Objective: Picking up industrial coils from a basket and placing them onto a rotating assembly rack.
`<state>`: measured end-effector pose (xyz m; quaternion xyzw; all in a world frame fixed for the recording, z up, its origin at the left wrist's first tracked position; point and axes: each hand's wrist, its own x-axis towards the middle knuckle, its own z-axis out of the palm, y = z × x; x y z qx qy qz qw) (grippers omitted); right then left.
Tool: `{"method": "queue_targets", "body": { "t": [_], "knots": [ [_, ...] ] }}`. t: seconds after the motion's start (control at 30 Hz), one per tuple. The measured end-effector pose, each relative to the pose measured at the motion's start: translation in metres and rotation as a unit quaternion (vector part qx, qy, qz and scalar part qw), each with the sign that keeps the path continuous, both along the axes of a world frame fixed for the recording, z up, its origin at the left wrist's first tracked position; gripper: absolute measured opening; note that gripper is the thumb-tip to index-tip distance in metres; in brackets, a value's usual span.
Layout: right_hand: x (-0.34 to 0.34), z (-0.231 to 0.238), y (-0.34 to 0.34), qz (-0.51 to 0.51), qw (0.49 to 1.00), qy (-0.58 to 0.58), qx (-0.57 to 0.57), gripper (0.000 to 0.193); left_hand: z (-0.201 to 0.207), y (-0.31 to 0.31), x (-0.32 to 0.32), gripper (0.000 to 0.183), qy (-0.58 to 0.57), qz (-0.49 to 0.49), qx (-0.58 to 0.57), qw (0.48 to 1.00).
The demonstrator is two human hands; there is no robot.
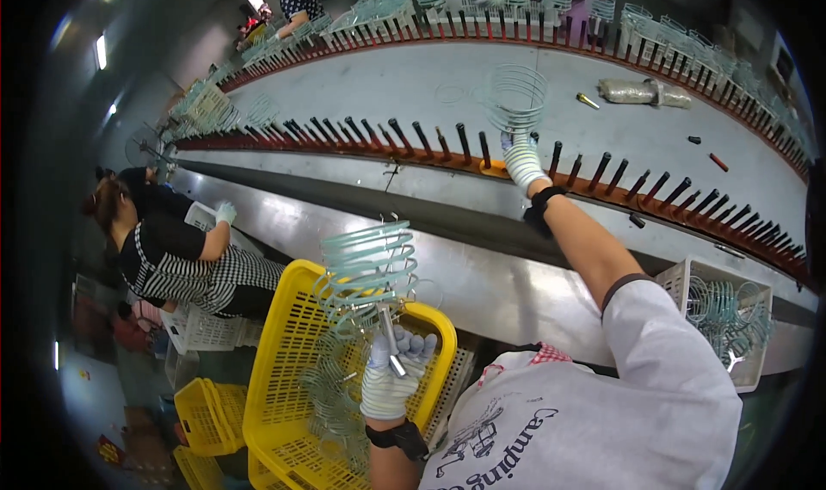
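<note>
My left hand (394, 385), in a striped white glove, is closed on a pale green wire coil (366, 253) with a metal tube (390, 339) at its lower end. It is above a yellow plastic basket (258, 395), where more such coils lie jumbled. Reaching forward, my right hand (522, 163), gloved alike, is at the near row of black-tipped pegs (417, 137). Its fingers are closed at the bottom of another pale green wire coil (516, 94), standing upright over the peg rail. The coil's lower end is partly hidden by those fingers.
A white crate (680, 288) of coils stands at the right. On the grey tabletop (344, 81) lie a plastic-wrapped roll (641, 92) and small loose parts. A co-worker (185, 253) stands at the left; stacked yellow baskets (206, 412) are below. Far pegs (490, 30) curve behind.
</note>
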<state>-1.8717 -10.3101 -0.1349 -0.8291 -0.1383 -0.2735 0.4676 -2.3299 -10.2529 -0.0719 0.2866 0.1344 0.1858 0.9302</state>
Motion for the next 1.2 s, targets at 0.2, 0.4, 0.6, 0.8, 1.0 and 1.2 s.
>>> {"method": "queue_targets", "body": {
  "t": [0.2,0.4,0.6,0.8,1.0,1.2],
  "knots": [
    [-0.003,0.006,0.007,0.089,0.983,-0.073,-0.144,0.023,-0.012,-0.029,0.0,0.024,-0.02,0.013,0.012,1.0],
    [0.006,0.006,0.02,0.071,0.985,0.157,-0.02,0.035,-0.026,-0.066,-0.016,0.024,-0.008,0.071,0.055,0.996],
    [0.016,0.001,0.003,0.246,0.937,0.171,0.179,0.042,-0.049,-0.109,-0.03,0.025,0.048,0.152,0.06,0.985],
    [0.008,-0.002,-0.001,0.174,0.956,-0.189,-0.141,0.026,-0.065,-0.138,-0.035,0.034,0.02,0.145,0.061,0.987],
    [0.002,-0.016,0.01,0.189,0.968,0.025,0.162,0.024,-0.074,-0.203,-0.033,0.028,0.029,0.215,0.058,0.974],
    [-0.019,0.006,-0.024,0.259,0.932,0.129,0.219,0.028,-0.08,-0.251,-0.041,0.022,-0.017,0.202,0.061,0.977]
  ]
}}
